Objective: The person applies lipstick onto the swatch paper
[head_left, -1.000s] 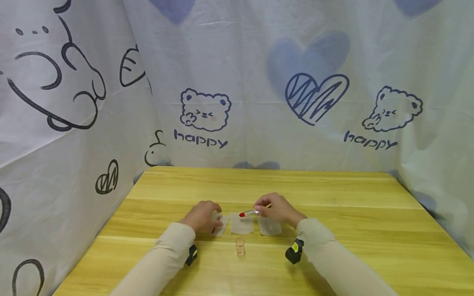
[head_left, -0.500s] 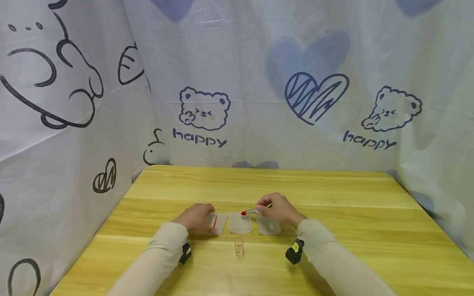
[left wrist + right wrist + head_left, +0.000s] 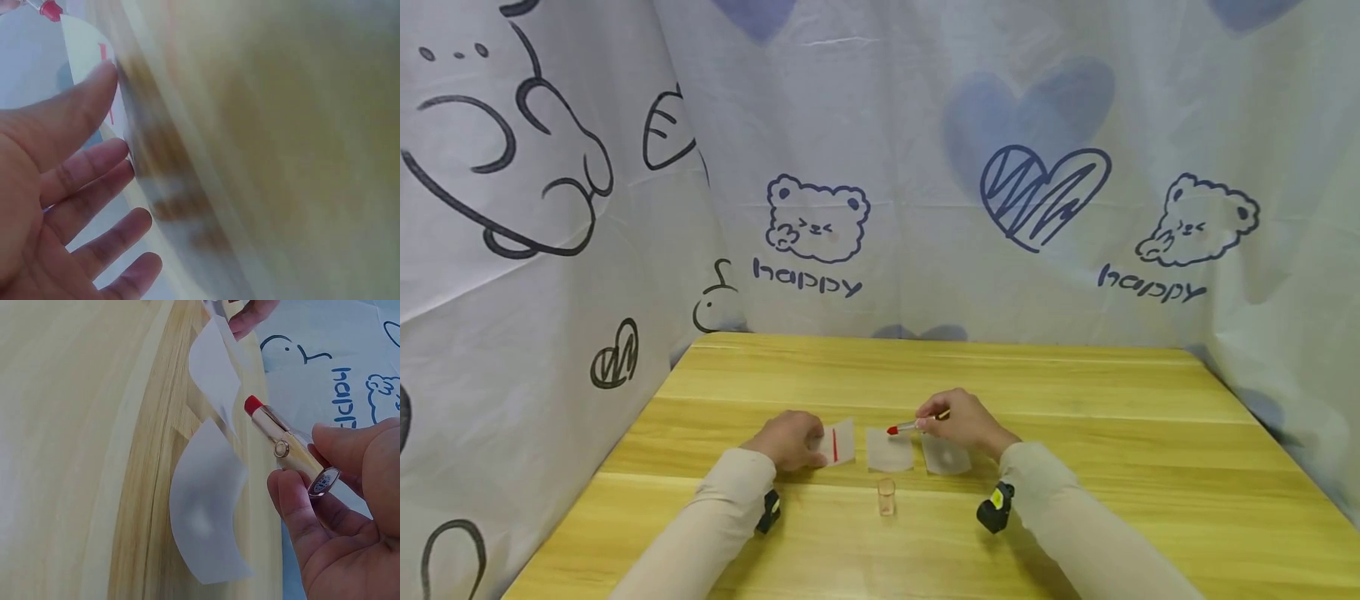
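Note:
My left hand (image 3: 790, 440) pinches a small white paper sheet (image 3: 844, 442) with a red stroke on it. In the left wrist view the thumb (image 3: 94, 94) lies on the face of the sheet, with fingertips at its lower edge. My right hand (image 3: 966, 421) holds an uncapped lipstick (image 3: 289, 444) between thumb and fingers, its red tip pointing left. In the head view that tip overlaps the upper part of the middle white sheet (image 3: 889, 457). A third white sheet (image 3: 947, 458) lies just below the right hand, curled in the right wrist view.
A small clear cap (image 3: 887, 498) stands on the wooden table (image 3: 1075, 517) in front of the middle sheet. Patterned white curtains (image 3: 910, 267) hang behind the table and along its sides.
My left hand has moved left and regripped the marked sheet, which is now raised and tilted with its red stroke in full view. The lipstick stays nearly where it was.

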`<state>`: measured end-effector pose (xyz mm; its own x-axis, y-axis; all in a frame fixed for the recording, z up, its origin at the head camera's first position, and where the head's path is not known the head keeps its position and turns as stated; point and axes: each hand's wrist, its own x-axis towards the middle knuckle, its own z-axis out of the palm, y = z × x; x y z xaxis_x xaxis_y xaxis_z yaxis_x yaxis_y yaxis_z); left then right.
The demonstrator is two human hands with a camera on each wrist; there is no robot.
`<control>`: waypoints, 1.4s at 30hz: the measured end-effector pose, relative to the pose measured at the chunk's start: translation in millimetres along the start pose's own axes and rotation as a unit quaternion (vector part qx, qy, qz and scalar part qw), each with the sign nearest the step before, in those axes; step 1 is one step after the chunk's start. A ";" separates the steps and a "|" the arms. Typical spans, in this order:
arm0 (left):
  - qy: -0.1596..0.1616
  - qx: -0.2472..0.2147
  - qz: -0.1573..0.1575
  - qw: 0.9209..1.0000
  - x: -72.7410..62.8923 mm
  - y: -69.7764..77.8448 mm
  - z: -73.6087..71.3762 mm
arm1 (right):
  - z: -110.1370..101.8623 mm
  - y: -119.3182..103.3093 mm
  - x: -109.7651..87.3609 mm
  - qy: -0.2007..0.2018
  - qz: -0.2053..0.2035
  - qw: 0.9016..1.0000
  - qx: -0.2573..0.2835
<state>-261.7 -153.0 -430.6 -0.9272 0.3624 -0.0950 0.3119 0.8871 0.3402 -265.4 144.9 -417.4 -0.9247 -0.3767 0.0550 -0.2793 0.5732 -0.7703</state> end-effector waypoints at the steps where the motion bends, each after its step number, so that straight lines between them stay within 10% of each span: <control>1: 0.001 0.000 -0.001 1.000 0.3 -0.4 -0.3 | -0.1 0.3 0.1 0.001 0.001 1.000 -0.002; 21: 0.027 -0.026 0.063 0.997 21.7 44.9 11.8 | 6.6 3.3 4.6 0.027 -0.013 0.999 -0.035; 42: -0.003 0.023 0.075 0.997 27.6 57.4 19.4 | 19.6 5.0 14.3 0.044 -0.040 0.996 -0.071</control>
<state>-265.3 -86.5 -431.8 -0.8680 0.4939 -0.0523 0.4563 0.8346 0.3086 -274.9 128.1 -432.9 -0.9155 -0.3637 0.1720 -0.3806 0.6440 -0.6636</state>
